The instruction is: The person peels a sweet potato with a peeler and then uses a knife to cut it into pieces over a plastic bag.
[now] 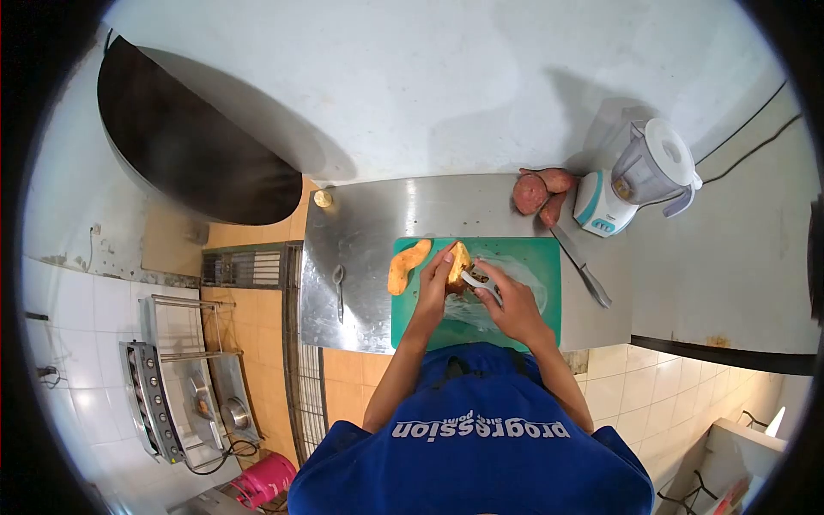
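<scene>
Over the green cutting board [551, 283], my left hand [433, 281] is closed around a partly peeled sweet potato [459, 259] with yellow flesh showing at its upper end. My right hand [513, 302] grips a white-handled peeler [475, 281] against the sweet potato's right side; its blade is hard to make out. A clear plastic bag [524, 287] with dark bits of peel lies beneath both hands. To the left of my left hand, a peeled orange sweet potato [407, 266] rests on the board's edge.
Several unpeeled sweet potatoes [530, 194] sit at the back right, beside a blender [639, 176]. A knife [588, 276] lies right of the board. On the steel table [369, 223] are a spoon [339, 292] and a small pale round item [323, 198] at the left.
</scene>
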Demonstrator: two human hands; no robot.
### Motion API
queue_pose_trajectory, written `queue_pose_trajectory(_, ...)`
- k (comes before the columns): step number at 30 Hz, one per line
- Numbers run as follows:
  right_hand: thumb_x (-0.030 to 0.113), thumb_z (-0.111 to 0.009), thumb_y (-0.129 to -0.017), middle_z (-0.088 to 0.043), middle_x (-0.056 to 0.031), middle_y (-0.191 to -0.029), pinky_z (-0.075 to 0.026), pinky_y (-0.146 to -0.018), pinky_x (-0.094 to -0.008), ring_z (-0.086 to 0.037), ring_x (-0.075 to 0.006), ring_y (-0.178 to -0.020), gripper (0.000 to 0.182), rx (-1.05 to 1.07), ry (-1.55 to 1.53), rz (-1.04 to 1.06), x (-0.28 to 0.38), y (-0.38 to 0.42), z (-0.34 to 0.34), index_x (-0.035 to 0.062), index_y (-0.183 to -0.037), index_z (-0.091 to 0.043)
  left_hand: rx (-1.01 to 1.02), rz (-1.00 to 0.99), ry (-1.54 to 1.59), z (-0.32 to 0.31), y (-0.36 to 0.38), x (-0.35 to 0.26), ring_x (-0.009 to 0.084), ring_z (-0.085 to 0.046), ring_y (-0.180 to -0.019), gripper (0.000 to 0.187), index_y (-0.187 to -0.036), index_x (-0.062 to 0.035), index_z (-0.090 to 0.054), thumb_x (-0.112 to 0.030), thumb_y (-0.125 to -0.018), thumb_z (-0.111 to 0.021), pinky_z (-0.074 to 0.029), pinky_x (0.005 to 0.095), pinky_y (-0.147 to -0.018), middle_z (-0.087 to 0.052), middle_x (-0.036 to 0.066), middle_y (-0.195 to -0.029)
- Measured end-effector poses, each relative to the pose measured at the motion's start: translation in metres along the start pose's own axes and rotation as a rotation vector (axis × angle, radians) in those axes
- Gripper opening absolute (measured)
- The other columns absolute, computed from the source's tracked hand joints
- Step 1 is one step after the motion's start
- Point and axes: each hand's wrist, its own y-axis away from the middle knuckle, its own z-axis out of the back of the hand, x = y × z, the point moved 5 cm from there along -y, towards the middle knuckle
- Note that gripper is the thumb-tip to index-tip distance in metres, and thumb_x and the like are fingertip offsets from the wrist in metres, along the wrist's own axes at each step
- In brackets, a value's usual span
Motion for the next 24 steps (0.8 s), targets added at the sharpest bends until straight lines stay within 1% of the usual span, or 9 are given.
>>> queue_pose_trajectory(4, 0.031, -0.061, -0.101, -0.065, -0.0196, -0.132, -0.052, -0.095, -0.0498, -0.063, -0.041, -0.117, 0.049, 0.038, 0.036, -0.008, -0.002, 0.0, -0.005, 0.0176, -0.148, -0.054, -0.024, 0.0, -0.008, -0.002, 0.0, 0.001, 0.0138, -0.065, -0.103, 0.045, -0.143, -0.002, -0.057, -0.032, -0.109, -0.052, -0.054, 0.0275, -0.085, -0.066, 0.007, -0.118)
queue_pose_trajectory(6, 0.032, -0.061, -0.101, -0.067, -0.0191, -0.129, -0.052, -0.093, -0.0499, -0.064, -0.0403, -0.114, 0.05, 0.022, 0.064, -0.013, -0.001, -0.003, -0.005, 0.0181, -0.148, -0.054, 0.009, -0.085, -0.088, -0.001, -0.005, 0.003, 0.0149, -0.064, -0.105, 0.042, -0.14, -0.0018, -0.06, -0.028, -0.108, -0.055, -0.052, 0.028, -0.091, -0.066, 0.008, -0.118)
queue_pose_trajectory(10, 0.033, -0.061, -0.1, -0.068, -0.0188, -0.126, -0.053, -0.09, -0.0512, -0.066, -0.0406, -0.11, 0.05, 0.039, 0.097, -0.046, 0.002, -0.005, -0.004, 0.0191, -0.148, -0.054, -0.018, -0.101, -0.089, 0.0, -0.005, 0.008, 0.0149, -0.062, -0.108, 0.04, -0.138, -0.0013, -0.062, -0.027, -0.107, -0.056, -0.05, 0.0283, -0.095, -0.065, 0.008, -0.121)
queue_pose_trajectory(12, 0.028, -0.063, -0.1, -0.067, -0.0186, -0.131, -0.055, -0.089, -0.0473, -0.066, -0.042, -0.111, 0.049, 0.026, 0.117, -0.031, 0.005, -0.005, -0.003, 0.0182, -0.147, -0.055, -0.033, -0.188, -0.194, 0.0, -0.003, 0.002, 0.0138, -0.061, -0.111, 0.039, -0.139, -0.002, -0.061, -0.025, -0.108, -0.054, -0.05, 0.0282, -0.095, -0.064, 0.007, -0.123)
queue_pose_trajectory(16, 0.029, -0.063, -0.1, -0.067, -0.0191, -0.13, -0.055, -0.088, -0.0477, -0.066, -0.0423, -0.11, 0.049, 0.036, 0.139, -0.072, 0.008, -0.005, -0.003, 0.019, -0.147, -0.055, -0.028, -0.173, -0.08, -0.001, -0.002, 0.007, 0.0137, -0.059, -0.113, 0.038, -0.139, -0.0015, -0.061, -0.022, -0.108, -0.052, -0.049, 0.0279, -0.097, -0.063, 0.007, -0.123)
queue_pose_trajectory(19, 0.029, -0.063, -0.1, -0.068, -0.0203, -0.128, -0.055, -0.087, -0.0484, -0.066, -0.0428, -0.108, 0.048, 0.052, 0.166, -0.105, 0.003, -0.003, -0.006, 0.0197, -0.146, -0.056, -0.063, -0.178, -0.084, -0.007, 0.0, 0.003, 0.0132, -0.06, -0.108, 0.038, -0.141, -0.0019, -0.059, -0.023, -0.11, -0.05, -0.051, 0.0285, -0.092, -0.063, 0.007, -0.122)
queue_pose_trajectory(21, 0.029, -0.064, -0.099, -0.07, -0.0203, -0.122, -0.054, -0.086, -0.0488, -0.068, -0.0421, -0.106, 0.048, 0.042, 0.131, -0.097, -0.002, 0.001, -0.008, 0.0195, -0.145, -0.057, -0.148, -0.199, -0.014, -0.008, 0.004, -0.004, 0.0135, -0.061, -0.095, 0.042, -0.146, -0.0029, -0.053, -0.026, -0.111, -0.049, -0.053, 0.0301, -0.08, -0.063, 0.008, -0.116)
queue_pose_trajectory(22, 0.029, -0.064, -0.099, -0.07, -0.0203, -0.122, -0.054, -0.086, -0.0488, -0.068, -0.0421, -0.106, 0.048, 0.04, 0.131, -0.099, -0.007, 0.007, -0.011, 0.0195, -0.145, -0.057, -0.146, -0.198, -0.014, -0.006, 0.001, -0.005, 0.0135, -0.061, -0.095, 0.042, -0.146, -0.0029, -0.053, -0.026, -0.111, -0.049, -0.053, 0.0301, -0.08, -0.063, 0.008, -0.116)
queue_pose_trajectory(24, 0.035, -0.06, -0.101, -0.07, -0.0223, -0.121, -0.054, -0.086, -0.0507, -0.068, -0.0427, -0.103, 0.049, 0.231, 0.242, -0.199, -0.018, 0.017, -0.022, 0.0219, -0.147, -0.055, -0.172, -0.311, 0.149, 0.003, -0.011, -0.02, 0.0137, -0.058, -0.081, 0.046, -0.15, -0.0039, -0.047, -0.028, -0.111, -0.048, -0.05, 0.0303, -0.068, -0.062, 0.009, -0.107)
